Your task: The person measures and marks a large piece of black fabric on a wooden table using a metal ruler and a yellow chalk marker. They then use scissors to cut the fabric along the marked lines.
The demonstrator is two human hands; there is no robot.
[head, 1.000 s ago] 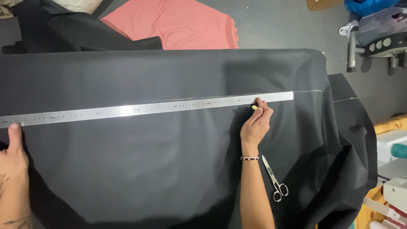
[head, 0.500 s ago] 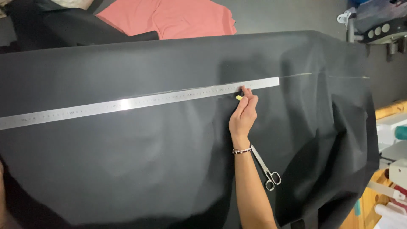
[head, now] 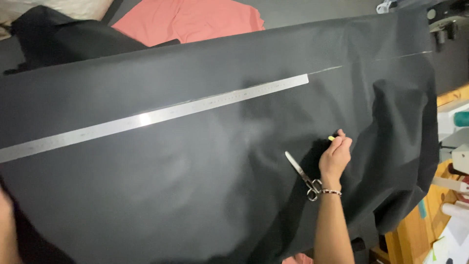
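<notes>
Right hand point(head: 335, 155) fingers pinch yellow chalk point(head: 331, 138) (beside scissors point(head: 303, 175)) on black fabric point(head: 205, 186).

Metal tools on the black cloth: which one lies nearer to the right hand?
The scissors, lying closed just left of the right hand. The long steel ruler lies farther up the cloth.

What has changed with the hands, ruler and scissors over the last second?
The right hand has come off the ruler's edge and drawn back toward the person, keeping the small yellow marker pinched; it is now beside the scissors. The left hand has left the ruler's far end and shows only at the frame edge. Ruler, scissors and black fabric lie as before.
</notes>
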